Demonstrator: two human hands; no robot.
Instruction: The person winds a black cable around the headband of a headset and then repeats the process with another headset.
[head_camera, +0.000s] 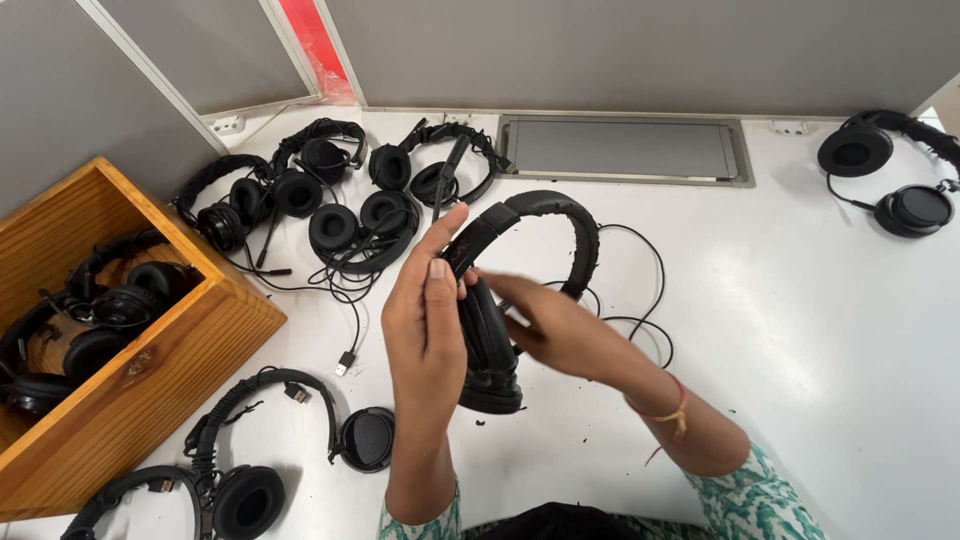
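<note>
Mid-job: left hand (425, 320) and right hand (555, 330) both grip the black headset (500, 300); pile (330, 195) at 11 o'clock waits (wooden box (150, 390) part-filled).

Left hand (425, 320) raised upright, back toward the camera, thumb and fingers curled in a closed grip, forearm rising from below, right hand (555, 325) reaching leftward, fingers extended and pinching, right wrist bent, forearm angled in from lower right

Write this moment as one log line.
left hand: holds headset | right hand: on earcup | wooden box: left
</note>
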